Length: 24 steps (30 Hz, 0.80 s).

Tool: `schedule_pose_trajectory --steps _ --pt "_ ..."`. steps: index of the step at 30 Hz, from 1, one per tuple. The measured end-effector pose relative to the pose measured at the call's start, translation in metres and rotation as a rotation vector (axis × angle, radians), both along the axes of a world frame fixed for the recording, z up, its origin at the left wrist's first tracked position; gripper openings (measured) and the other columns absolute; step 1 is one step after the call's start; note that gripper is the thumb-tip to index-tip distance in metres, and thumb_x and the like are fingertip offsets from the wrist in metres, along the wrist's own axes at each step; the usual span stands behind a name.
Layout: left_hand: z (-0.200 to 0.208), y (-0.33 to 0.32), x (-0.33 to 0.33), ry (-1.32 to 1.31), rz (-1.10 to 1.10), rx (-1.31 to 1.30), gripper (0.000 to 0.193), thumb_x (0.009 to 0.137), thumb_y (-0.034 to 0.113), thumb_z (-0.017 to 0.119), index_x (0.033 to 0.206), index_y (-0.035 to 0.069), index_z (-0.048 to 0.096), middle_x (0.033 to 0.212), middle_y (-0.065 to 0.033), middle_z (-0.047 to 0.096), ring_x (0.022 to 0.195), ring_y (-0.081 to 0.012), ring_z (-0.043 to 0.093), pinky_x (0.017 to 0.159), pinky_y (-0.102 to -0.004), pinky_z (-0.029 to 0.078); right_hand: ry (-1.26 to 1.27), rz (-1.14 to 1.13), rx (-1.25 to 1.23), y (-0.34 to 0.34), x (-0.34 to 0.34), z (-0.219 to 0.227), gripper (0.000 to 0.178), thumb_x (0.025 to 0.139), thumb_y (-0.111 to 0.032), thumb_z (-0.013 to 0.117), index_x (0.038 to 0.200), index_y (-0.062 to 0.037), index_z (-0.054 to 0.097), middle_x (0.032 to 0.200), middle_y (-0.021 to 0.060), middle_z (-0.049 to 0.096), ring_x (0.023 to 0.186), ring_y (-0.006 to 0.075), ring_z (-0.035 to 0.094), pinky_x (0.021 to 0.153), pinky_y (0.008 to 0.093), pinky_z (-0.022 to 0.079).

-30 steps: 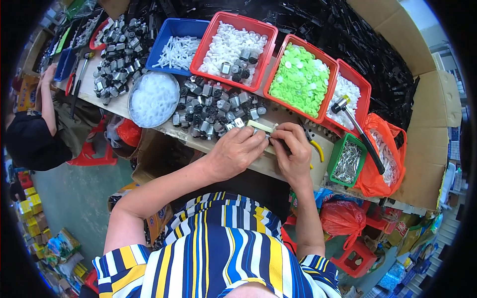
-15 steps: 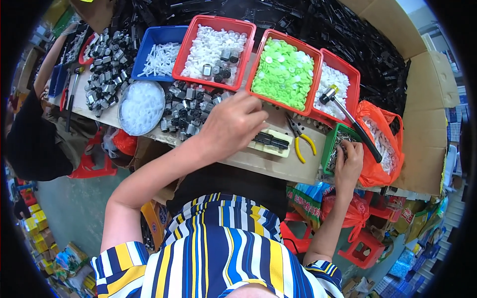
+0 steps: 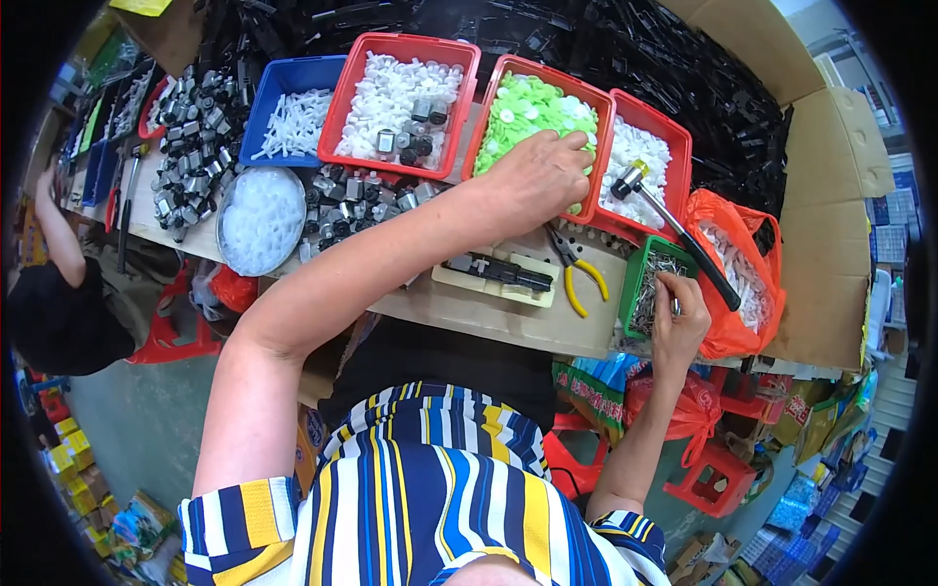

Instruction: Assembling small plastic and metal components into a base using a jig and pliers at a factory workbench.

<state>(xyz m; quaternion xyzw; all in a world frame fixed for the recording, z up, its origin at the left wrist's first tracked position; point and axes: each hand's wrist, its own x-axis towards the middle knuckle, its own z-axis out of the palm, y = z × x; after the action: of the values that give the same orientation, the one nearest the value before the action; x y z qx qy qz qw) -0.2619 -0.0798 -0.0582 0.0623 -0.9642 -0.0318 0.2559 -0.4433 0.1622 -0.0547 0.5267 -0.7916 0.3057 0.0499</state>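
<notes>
My left hand (image 3: 545,181) reaches over the red bin of bright green plastic discs (image 3: 518,112), fingers curled and pressed together at its right side. Whatever they hold is hidden. At the small green bin (image 3: 631,293), my right hand (image 3: 682,322) is closed with its fingertips over the small metal parts (image 3: 649,301); a silvery bit (image 3: 675,307) shows between the fingers. Below my left forearm, a black elongated assembly (image 3: 500,272) lies in a cream fixture (image 3: 543,297). Yellow-handled pliers (image 3: 578,273) rest beside the fixture.
A hammer (image 3: 684,234) lies across a red bin of white parts (image 3: 640,146), beside an orange bag (image 3: 752,313). Left stand another red bin (image 3: 342,117), a blue bin (image 3: 259,117), a round clear container (image 3: 261,223) and grey-black parts (image 3: 195,146). Another person's arm (image 3: 61,230) shows far left.
My left hand has moved from above the fixture, up and right, onto the green discs. My right hand has drawn slightly back in the green bin, a silvery bit now showing in its fingers.
</notes>
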Motion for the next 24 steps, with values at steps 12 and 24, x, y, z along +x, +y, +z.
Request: schedule_pose_trajectory --steps 12,24 --pt "0.000 0.001 0.021 0.213 0.058 0.427 0.009 0.083 0.006 0.072 0.089 -0.001 0.072 0.087 -0.0121 0.068 0.090 -0.0297 0.063 0.077 -0.0404 0.052 -0.355 0.096 -0.286 -0.035 0.049 0.012 0.013 0.086 0.008 0.071 0.098 0.0042 0.073 0.092 0.0119 0.073 0.086 0.0183 0.070 0.079 0.0290 0.053" --pt "0.017 0.021 0.047 0.289 0.278 1.187 0.021 0.087 0.014 0.071 0.097 -0.004 0.077 0.080 -0.0091 0.075 0.071 -0.0092 0.067 0.067 -0.0262 0.053 -0.376 0.309 -0.425 -0.088 0.093 0.019 0.016 0.083 0.009 0.074 0.098 0.0027 0.073 0.092 0.0122 0.072 0.083 0.0204 0.070 0.077 0.0303 0.054"
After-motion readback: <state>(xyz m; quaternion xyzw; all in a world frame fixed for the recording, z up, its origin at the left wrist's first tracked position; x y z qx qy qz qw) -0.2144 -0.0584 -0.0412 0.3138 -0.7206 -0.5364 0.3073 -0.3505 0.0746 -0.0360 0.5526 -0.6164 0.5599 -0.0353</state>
